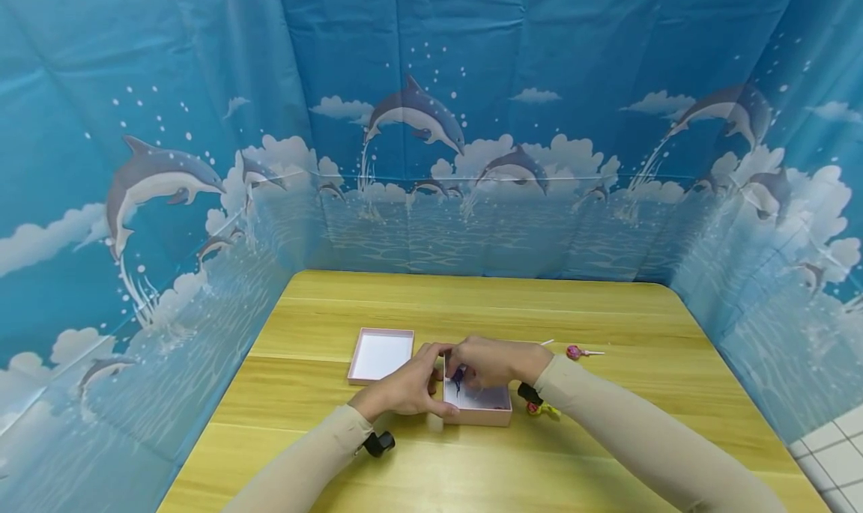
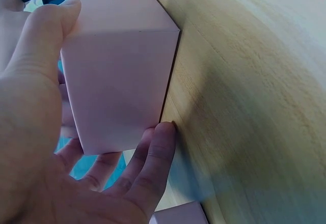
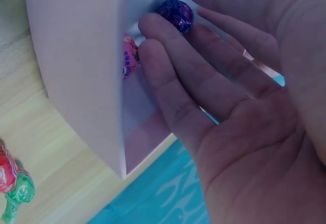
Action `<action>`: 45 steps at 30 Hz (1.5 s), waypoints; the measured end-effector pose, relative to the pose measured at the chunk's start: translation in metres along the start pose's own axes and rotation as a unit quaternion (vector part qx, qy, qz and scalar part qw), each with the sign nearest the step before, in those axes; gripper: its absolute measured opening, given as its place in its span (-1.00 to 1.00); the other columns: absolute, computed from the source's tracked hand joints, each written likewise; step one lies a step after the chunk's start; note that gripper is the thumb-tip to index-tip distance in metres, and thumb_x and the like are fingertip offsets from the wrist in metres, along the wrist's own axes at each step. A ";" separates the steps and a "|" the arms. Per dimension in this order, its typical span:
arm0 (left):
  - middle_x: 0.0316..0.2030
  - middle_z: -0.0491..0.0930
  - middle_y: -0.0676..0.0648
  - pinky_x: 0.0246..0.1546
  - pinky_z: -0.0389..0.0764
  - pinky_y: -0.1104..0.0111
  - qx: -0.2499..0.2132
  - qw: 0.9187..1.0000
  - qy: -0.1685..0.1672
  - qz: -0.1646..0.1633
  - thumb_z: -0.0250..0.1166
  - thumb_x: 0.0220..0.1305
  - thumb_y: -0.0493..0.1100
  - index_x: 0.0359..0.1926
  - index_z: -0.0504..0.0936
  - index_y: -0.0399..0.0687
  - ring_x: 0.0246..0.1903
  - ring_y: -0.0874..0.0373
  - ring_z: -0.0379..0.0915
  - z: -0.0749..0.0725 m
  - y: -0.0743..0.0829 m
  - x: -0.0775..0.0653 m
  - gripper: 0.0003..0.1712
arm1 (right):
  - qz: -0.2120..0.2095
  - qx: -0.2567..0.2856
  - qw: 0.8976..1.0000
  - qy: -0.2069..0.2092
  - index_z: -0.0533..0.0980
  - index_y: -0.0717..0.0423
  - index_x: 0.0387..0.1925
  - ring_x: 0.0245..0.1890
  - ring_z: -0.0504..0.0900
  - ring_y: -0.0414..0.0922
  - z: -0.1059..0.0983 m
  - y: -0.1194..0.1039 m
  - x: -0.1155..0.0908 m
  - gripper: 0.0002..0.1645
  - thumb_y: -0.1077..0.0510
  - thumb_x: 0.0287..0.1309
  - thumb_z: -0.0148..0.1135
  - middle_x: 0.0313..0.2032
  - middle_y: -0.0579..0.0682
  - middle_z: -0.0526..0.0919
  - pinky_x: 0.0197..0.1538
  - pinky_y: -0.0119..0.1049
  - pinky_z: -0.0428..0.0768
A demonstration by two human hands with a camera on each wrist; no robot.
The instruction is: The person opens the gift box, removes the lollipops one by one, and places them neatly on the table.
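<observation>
An open pink box (image 1: 477, 417) with a white inside stands on the table. My left hand (image 1: 407, 386) holds it at its left side, the thumb at the front and the fingers at the far end, as the left wrist view also shows of the box (image 2: 119, 86). My right hand (image 1: 495, 359) reaches down into the box. Between its thumb and fingers it pinches a lollipop in a dark purple wrapper (image 3: 179, 16). A pink-wrapped lollipop (image 3: 129, 57) lies in the box beside the fingertips, partly hidden by the box wall.
A shallow pink lid (image 1: 360, 382), white inside, lies left of the box. Right of the box a lollipop (image 1: 573, 352) lies on the wooden table (image 1: 404, 303). Nearer the right wrist are a red-wrapped lollipop (image 3: 6, 173) and a green-wrapped lollipop (image 3: 20, 187). Dolphin-print curtains surround the table.
</observation>
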State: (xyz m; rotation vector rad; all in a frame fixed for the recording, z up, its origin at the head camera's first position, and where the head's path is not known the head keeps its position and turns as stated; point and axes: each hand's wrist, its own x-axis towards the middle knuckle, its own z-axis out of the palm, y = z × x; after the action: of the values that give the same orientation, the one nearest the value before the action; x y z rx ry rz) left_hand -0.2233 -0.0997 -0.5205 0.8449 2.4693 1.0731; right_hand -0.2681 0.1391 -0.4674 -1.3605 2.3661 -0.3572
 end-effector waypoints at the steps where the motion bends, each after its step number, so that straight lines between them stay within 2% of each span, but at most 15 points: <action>1: 0.43 0.40 -0.15 0.03 0.62 0.44 0.000 1.000 -0.001 -0.001 0.78 0.32 0.16 0.83 0.15 -0.04 0.05 0.08 0.58 0.000 0.000 0.000 0.33 | 0.002 -0.004 1.000 -0.002 0.86 0.12 0.18 0.08 0.84 -0.17 0.000 0.000 0.001 -0.61 0.45 0.42 0.52 0.12 -0.02 0.94 0.11 -0.38 0.79; 5: 0.44 0.40 -0.15 0.04 0.62 0.44 0.001 1.000 -0.001 -0.004 0.79 0.31 0.16 0.84 0.14 -0.04 0.05 0.12 0.58 0.000 0.001 0.001 0.35 | 0.003 -0.014 1.000 -0.003 0.88 0.07 0.04 -0.05 0.79 -0.21 0.000 0.001 0.001 -0.70 0.40 0.37 0.61 0.00 -0.07 0.92 -0.01 -0.40 0.72; 8: 0.45 0.40 -0.15 0.07 0.63 0.43 0.004 1.000 0.000 -0.003 0.79 0.30 0.16 0.84 0.14 -0.04 0.09 0.13 0.57 -0.001 0.002 0.001 0.36 | 0.007 -0.018 1.000 0.001 0.88 0.07 -0.02 -0.06 0.79 -0.20 -0.001 0.002 -0.001 -0.74 0.39 0.34 0.64 -0.03 -0.08 0.90 0.00 -0.39 0.73; 13: 0.48 0.39 -0.16 0.13 0.63 0.41 0.009 1.000 -0.001 0.000 0.79 0.31 0.17 0.84 0.14 -0.05 0.15 0.10 0.58 -0.001 0.003 0.002 0.36 | 0.017 -0.023 1.000 0.008 0.89 0.05 0.00 0.04 0.82 -0.20 -0.001 0.002 -0.003 -0.76 0.35 0.37 0.65 0.03 -0.09 0.89 0.10 -0.36 0.80; 17: 0.50 0.39 -0.16 0.13 0.62 0.41 0.010 1.000 -0.004 0.003 0.78 0.32 0.18 0.84 0.13 -0.07 0.16 0.08 0.58 -0.001 0.002 0.001 0.36 | 0.011 -0.022 1.000 0.012 0.88 0.03 -0.01 0.03 0.82 -0.21 0.000 0.003 -0.004 -0.79 0.29 0.40 0.66 0.03 -0.10 0.89 0.11 -0.36 0.80; 21: 0.49 0.39 -0.17 0.11 0.63 0.42 0.008 1.000 -0.004 0.005 0.77 0.32 0.17 0.84 0.13 -0.07 0.16 0.06 0.59 -0.001 0.002 0.000 0.35 | 0.000 -0.006 1.000 0.018 0.87 0.06 -0.03 -0.03 0.81 -0.25 -0.001 0.003 -0.005 -0.83 0.30 0.41 0.65 0.00 -0.11 0.90 0.07 -0.39 0.79; 29: 0.55 0.39 -0.22 0.20 0.62 0.39 0.014 1.000 -0.002 0.007 0.78 0.32 0.17 0.83 0.15 -0.03 0.23 0.05 0.62 -0.002 0.005 0.000 0.33 | 0.001 0.031 0.999 0.028 0.85 0.07 -0.03 -0.17 0.67 -0.38 -0.003 0.005 -0.008 -0.89 0.29 0.50 0.58 -0.09 -0.15 0.88 -0.02 -0.42 0.74; 36: 0.52 0.40 -0.23 0.15 0.62 0.41 0.012 1.000 -0.001 0.005 0.78 0.31 0.15 0.83 0.15 -0.05 0.19 0.06 0.59 -0.001 0.005 -0.001 0.33 | 0.004 0.035 0.998 0.045 0.83 0.05 -0.09 -0.23 0.64 -0.36 0.001 0.009 -0.010 -0.93 0.26 0.51 0.58 -0.16 -0.18 0.86 -0.07 -0.45 0.70; 45: 0.52 0.39 -0.17 0.17 0.63 0.39 0.006 1.000 -0.003 -0.005 0.78 0.32 0.16 0.82 0.16 -0.02 0.22 0.07 0.59 0.001 0.004 0.000 0.32 | 0.011 0.041 0.997 0.061 0.80 0.08 -0.10 -0.21 0.66 -0.31 0.000 0.006 -0.015 -0.92 0.30 0.50 0.56 -0.14 -0.12 0.84 -0.07 -0.44 0.70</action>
State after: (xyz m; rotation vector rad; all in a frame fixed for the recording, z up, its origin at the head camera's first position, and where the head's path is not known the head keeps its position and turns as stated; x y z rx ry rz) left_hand -0.2219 -0.0971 -0.5183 0.8386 2.4740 1.0525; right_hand -0.2658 0.1545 -0.4665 -1.3078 2.4334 -0.5388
